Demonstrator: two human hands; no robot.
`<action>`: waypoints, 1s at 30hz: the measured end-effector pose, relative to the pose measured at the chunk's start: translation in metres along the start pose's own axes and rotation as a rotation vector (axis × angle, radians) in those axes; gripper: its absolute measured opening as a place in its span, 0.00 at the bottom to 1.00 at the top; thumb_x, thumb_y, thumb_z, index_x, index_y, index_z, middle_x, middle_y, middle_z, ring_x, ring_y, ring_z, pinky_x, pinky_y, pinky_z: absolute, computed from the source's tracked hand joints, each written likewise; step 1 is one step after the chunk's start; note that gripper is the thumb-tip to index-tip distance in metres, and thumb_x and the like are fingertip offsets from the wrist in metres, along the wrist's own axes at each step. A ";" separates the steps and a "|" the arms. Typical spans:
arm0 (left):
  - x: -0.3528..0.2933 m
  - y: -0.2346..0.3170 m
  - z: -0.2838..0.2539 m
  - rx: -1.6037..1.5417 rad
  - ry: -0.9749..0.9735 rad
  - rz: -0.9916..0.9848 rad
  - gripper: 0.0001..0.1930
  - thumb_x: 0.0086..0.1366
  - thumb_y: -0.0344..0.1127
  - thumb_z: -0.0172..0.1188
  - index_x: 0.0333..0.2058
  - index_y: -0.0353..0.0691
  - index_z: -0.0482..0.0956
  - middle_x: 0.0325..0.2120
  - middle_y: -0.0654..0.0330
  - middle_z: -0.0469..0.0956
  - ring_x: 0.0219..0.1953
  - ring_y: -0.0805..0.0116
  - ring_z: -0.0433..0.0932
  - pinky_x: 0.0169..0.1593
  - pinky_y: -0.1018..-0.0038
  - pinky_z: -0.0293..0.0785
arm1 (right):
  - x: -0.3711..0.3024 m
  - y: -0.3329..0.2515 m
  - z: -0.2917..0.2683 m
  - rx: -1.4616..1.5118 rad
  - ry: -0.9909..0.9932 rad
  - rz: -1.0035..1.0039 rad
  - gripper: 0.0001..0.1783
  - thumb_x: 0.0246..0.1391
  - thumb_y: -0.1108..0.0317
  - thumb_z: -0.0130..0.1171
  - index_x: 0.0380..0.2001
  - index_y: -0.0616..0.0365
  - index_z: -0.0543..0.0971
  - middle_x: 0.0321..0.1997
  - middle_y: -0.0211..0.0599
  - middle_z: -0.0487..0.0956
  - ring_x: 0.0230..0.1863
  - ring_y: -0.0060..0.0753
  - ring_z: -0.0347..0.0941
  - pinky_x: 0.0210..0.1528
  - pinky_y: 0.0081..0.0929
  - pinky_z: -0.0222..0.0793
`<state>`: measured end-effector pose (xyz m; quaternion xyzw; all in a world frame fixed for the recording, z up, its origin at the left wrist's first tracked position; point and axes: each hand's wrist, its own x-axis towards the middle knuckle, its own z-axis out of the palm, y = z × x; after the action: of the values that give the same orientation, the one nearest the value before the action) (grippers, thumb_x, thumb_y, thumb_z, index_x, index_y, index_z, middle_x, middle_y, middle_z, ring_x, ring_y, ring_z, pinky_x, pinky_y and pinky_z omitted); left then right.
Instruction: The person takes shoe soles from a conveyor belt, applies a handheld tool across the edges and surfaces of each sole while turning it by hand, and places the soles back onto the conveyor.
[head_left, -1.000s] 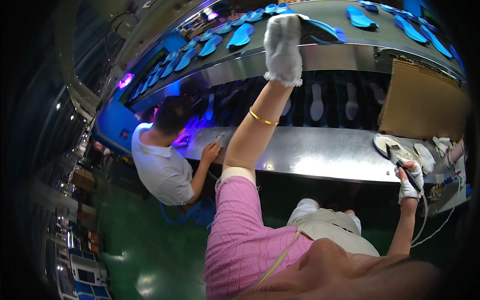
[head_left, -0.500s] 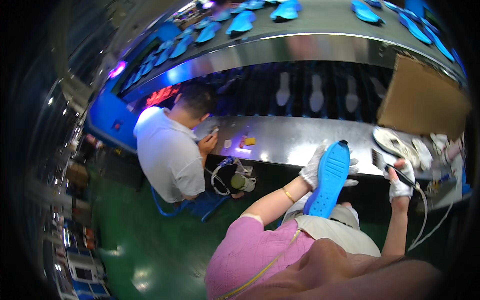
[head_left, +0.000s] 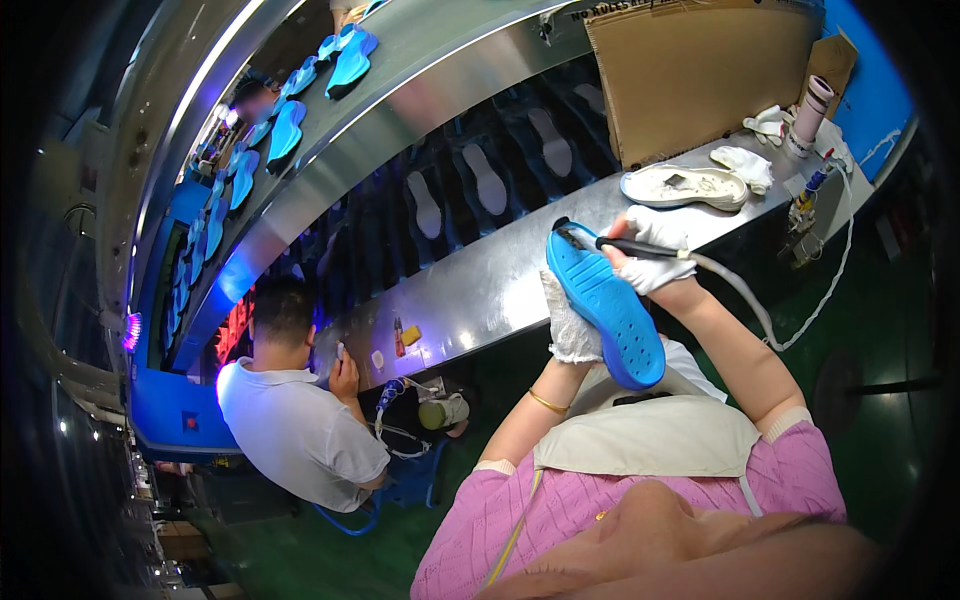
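My left hand [head_left: 570, 322], in a white glove with bare arm behind it, is closed round the left edge of a blue shoe sole [head_left: 615, 318]. The sole is tilted, its black-tipped end up and away from me, its holed end near my lap. In my right hand [head_left: 652, 252], gloved with bare fingertips, is a brush [head_left: 630, 247] with a black handle and a pale tube [head_left: 735, 285] trailing from its back. The brush's head is at the sole's far end and seems to touch it.
A metal bench [head_left: 480, 315] runs before me, bearing a stained white sole [head_left: 685, 187], a cloth glove [head_left: 742, 168] and a pink tumbler [head_left: 812, 110]. Cardboard [head_left: 690, 85] stands behind. Blue soles [head_left: 285, 130] line a raised conveyor [head_left: 430, 45]. A co-worker [head_left: 300, 400] sits at left.
My right hand has brought the brush from the bench's right side over to the sole's far end. The sole has tilted leftward in my left hand. The view has turned to the right.
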<state>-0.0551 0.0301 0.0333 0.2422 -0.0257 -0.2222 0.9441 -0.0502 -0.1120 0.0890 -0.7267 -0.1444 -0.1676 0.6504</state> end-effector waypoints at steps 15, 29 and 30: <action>0.002 0.003 -0.032 0.008 0.063 0.026 0.46 0.64 0.74 0.37 0.66 0.41 0.57 0.60 0.54 0.66 0.59 0.58 0.68 0.66 0.63 0.62 | -0.031 0.006 0.007 0.081 -0.249 -0.092 0.12 0.46 0.79 0.62 0.37 0.58 0.76 0.32 0.34 0.75 0.33 0.25 0.74 0.38 0.23 0.70; -0.042 0.019 -0.048 -0.068 -0.218 -0.084 0.46 0.60 0.76 0.40 0.65 0.45 0.60 0.52 0.52 0.73 0.50 0.56 0.75 0.53 0.52 0.75 | -0.054 0.060 -0.018 0.015 -0.230 0.158 0.08 0.56 0.73 0.60 0.37 0.57 0.73 0.28 0.27 0.74 0.27 0.16 0.69 0.31 0.14 0.63; -0.044 0.018 -0.048 -0.012 -0.197 -0.196 0.47 0.59 0.77 0.39 0.64 0.45 0.60 0.52 0.51 0.73 0.48 0.55 0.76 0.52 0.50 0.76 | -0.055 0.064 -0.025 0.070 -0.201 0.200 0.08 0.56 0.72 0.61 0.37 0.56 0.73 0.28 0.27 0.75 0.27 0.17 0.69 0.32 0.15 0.63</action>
<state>-0.0801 0.0851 0.0024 0.2146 -0.0933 -0.3363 0.9122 -0.0739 -0.1437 0.0098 -0.7274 -0.1414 -0.0233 0.6711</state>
